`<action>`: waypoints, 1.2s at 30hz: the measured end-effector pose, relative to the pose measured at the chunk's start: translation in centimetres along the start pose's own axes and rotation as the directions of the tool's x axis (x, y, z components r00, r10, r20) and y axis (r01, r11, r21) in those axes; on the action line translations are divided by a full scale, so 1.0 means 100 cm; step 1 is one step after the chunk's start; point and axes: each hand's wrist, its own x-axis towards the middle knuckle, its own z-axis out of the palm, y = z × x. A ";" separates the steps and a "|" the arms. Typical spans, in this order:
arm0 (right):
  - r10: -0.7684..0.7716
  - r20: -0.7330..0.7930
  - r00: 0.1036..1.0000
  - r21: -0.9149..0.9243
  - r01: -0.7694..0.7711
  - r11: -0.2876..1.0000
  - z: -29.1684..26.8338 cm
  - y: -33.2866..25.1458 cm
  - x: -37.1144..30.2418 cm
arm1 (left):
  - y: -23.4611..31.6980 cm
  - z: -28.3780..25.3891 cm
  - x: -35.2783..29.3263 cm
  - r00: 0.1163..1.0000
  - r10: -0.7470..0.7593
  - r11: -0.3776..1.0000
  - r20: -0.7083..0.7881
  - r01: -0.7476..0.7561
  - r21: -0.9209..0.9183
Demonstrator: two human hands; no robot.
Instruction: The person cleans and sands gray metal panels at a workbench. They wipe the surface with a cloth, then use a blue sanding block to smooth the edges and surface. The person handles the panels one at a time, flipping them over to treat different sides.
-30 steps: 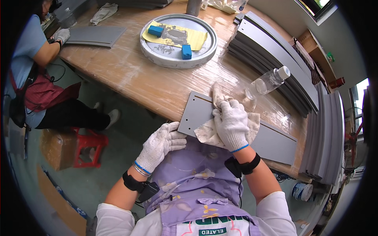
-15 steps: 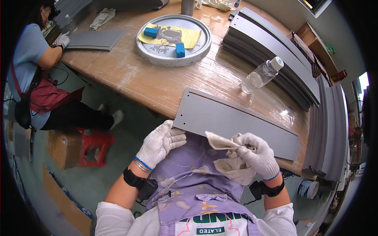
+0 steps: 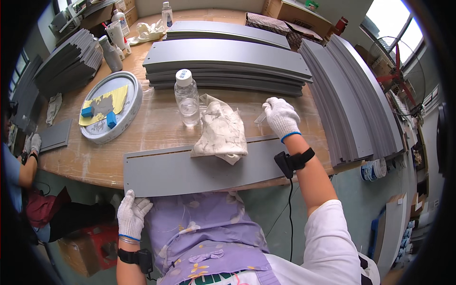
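Observation:
In front of me a long grey panel point(image 3: 166, 173), with a dark groove along its far edge, lies on the table. My left hand point(image 3: 131, 216), in a white knit glove, is at its near left corner, fingers stretched and apart, gripping nothing. A crumpled, stained white cloth point(image 3: 221, 128) rests across the panel's far edge. Beyond the panel's right part, my gloved right hand point(image 3: 283, 118) is low over the table with curled fingers. From under them sticks out a small clear flat piece point(image 3: 260, 118); its kind is hard to make out.
A clear capped bottle point(image 3: 188, 102) stands behind the cloth. Stacks of grey panels point(image 3: 228, 54) lie at the back and right. To the left is a round grey tray point(image 3: 135, 109) with yellow sandpaper and blue blocks. A co-worker's gloved hands point(image 3: 33, 142) are at far left.
The cloth has left my right hand and now lies on the panel. My right hand has reached farther out to the clear piece. My view has turned toward the right.

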 end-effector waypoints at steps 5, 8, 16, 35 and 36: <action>0.201 0.310 0.929 -0.281 -0.112 0.953 0.004 -0.006 0.029 | -0.006 -0.016 0.004 0.998 0.056 0.995 0.013 -0.057 0.081; -0.090 0.318 0.944 -0.418 0.225 0.880 0.034 0.001 0.035 | -0.005 -0.013 0.001 0.999 0.052 0.990 0.015 -0.054 0.128; -0.182 0.654 0.734 -0.674 0.675 0.302 0.063 0.013 0.063 | -0.006 -0.018 0.008 0.998 0.056 0.982 0.019 -0.059 0.177; 0.131 0.341 0.931 0.709 -0.346 0.615 -0.020 0.092 0.008 | -0.009 0.037 -0.052 0.746 0.620 0.331 0.244 -0.530 0.780; 0.122 0.334 0.935 0.754 -0.343 0.560 -0.020 0.112 -0.002 | -0.010 0.052 -0.061 0.758 0.578 0.260 0.303 -0.523 0.812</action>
